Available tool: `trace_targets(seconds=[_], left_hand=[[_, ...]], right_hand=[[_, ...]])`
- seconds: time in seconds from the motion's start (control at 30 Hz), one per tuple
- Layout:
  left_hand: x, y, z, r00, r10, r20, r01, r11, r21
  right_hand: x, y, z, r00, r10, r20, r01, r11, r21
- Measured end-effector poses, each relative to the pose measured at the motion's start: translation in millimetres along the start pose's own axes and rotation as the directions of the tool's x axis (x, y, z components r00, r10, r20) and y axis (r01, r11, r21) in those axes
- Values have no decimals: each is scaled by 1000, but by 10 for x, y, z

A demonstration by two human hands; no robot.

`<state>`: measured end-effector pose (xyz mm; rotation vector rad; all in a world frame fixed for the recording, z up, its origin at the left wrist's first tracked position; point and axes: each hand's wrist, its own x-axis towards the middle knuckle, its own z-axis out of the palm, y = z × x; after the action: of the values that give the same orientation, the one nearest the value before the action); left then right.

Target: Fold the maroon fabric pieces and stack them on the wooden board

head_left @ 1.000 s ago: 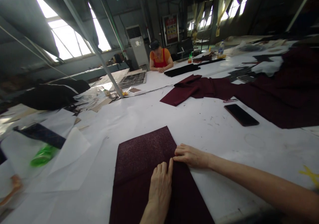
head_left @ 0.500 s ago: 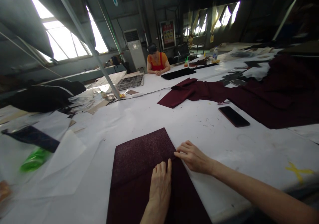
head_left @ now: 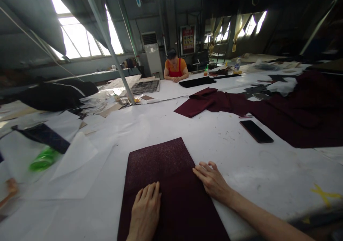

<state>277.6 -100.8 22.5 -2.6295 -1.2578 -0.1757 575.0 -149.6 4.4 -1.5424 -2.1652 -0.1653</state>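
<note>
A dark maroon cloth panel (head_left: 163, 155) lies flat on the white table, its upper band lighter and speckled, its lower part running out of the frame. On the panel's left half rests my left hand (head_left: 146, 207), palm down, with straight fingers close together. My right hand (head_left: 214, 183) is at the right edge, its fingertips touching the cloth along that side and its fingers slightly apart. The right thumb is hardly visible.
A phone (head_left: 256, 131) and a pen (head_left: 245, 116) lie beyond my right hand, near a heap of maroon cloth (head_left: 289, 112). White sheets (head_left: 77, 162) and a green bottle (head_left: 44, 159) are leftward. A person (head_left: 176, 68) leans on the table's far side; another hand (head_left: 12, 187) shows at the left edge.
My left hand has moved left across the panel, away from my right hand. My right fingers have shifted slightly down the right edge and spread from a pinch. The speckled band's lower border has flattened.
</note>
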Motion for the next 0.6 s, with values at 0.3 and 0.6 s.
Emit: trace_targets(seconds=[0.3,0.6], left_hand=[[-471,-719,-231,944,-327,38,326,911,-253],[-581,-846,-380,784,-593,182,578,594,-559]], right_hand=[[124,-28,-63,982,27,-184,-21,999,36],[1465,-1487,201,936,-204,288,40,873,487]])
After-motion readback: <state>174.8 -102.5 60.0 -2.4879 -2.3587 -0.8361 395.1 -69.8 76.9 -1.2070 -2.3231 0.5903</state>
